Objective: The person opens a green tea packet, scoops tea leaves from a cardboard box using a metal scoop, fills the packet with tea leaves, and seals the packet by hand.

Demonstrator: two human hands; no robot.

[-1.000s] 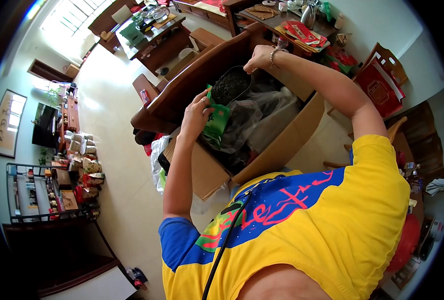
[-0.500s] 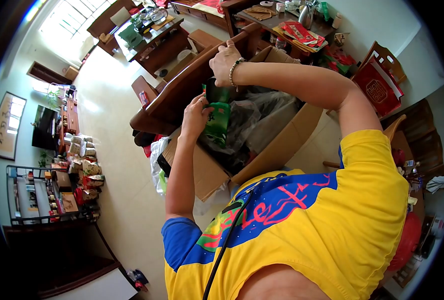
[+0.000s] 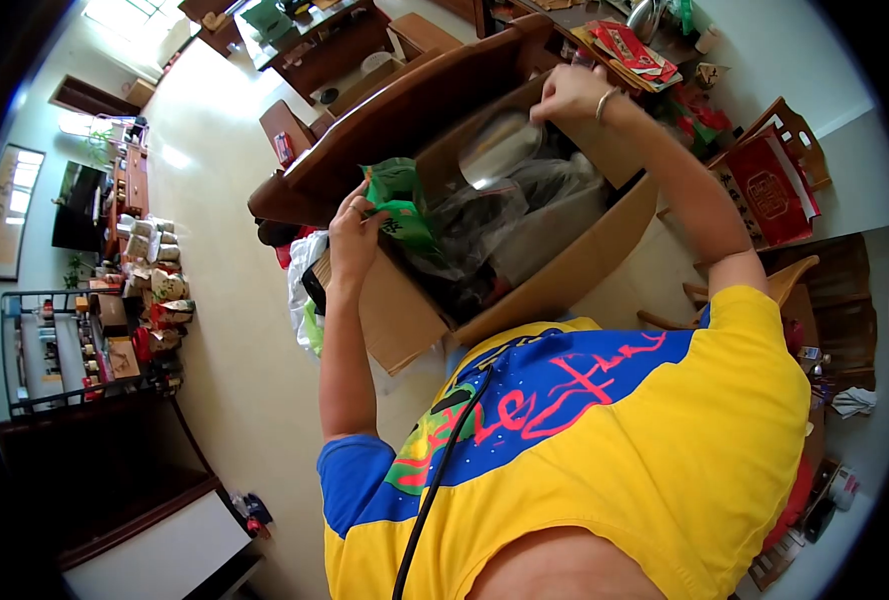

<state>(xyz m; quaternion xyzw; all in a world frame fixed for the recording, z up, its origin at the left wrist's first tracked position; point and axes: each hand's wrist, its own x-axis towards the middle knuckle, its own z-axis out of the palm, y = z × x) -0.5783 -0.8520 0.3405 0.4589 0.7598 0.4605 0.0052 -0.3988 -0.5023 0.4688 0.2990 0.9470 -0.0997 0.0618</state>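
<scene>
A green printed plastic packet (image 3: pixel 405 205) stands at the left side of an open cardboard box (image 3: pixel 555 285). My left hand (image 3: pixel 355 232) is closed on the packet's left edge. Over the far right part of the box, my right hand (image 3: pixel 572 95) is closed, its fingertips at the upper edge of a shiny, see-through plastic bag (image 3: pixel 502 150). That bag hangs at a tilt over the box. Crumpled clear plastic bags (image 3: pixel 530 215) and dark things fill the box below; what lies under them is hidden.
Right behind the box runs a dark wooden bench back (image 3: pixel 405 120). A side table with red paper packets (image 3: pixel 630 55) stands at the far right, a red gift bag (image 3: pixel 765 190) on a chair nearby. White plastic bags (image 3: pixel 310 285) lie left of the box.
My right hand has moved right, away from the green packet, with the clear plastic bag now below it. My left hand has shifted left with the packet. The view has moved slightly.
</scene>
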